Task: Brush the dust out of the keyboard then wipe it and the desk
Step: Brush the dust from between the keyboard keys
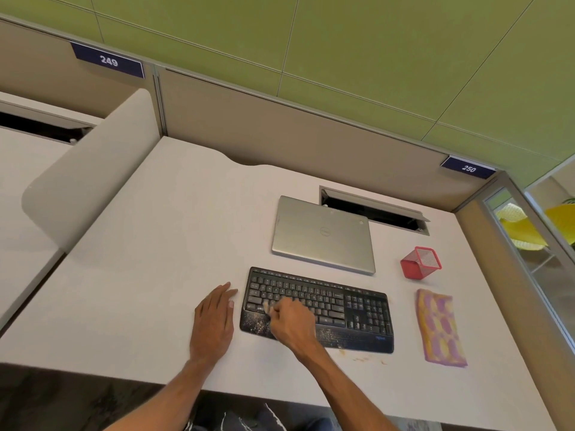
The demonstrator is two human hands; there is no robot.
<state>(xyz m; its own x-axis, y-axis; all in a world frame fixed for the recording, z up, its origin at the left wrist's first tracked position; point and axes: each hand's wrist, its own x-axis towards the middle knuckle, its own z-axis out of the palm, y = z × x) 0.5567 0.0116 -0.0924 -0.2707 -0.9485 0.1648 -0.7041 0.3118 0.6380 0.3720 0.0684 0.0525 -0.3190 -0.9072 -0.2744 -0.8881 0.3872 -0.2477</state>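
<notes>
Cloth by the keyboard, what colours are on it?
The cloth has purple and yellow blotches, clearest in the head view.

Black keyboard (357, 309) with a number pad lies flat on the pale desk (140, 244), turned a touch clockwise, yellowish dust speckled thick across its palm rest. The pale, blurred tip of a brush (267, 307) sits on the left-hand keys, gripped in the right hand (292, 318). Orange crumbs (364, 358) dot the desk just off the near edge. Folded purple-and-yellow cloth (441, 328) lies flat to the right, apart from the keyboard.
</notes>
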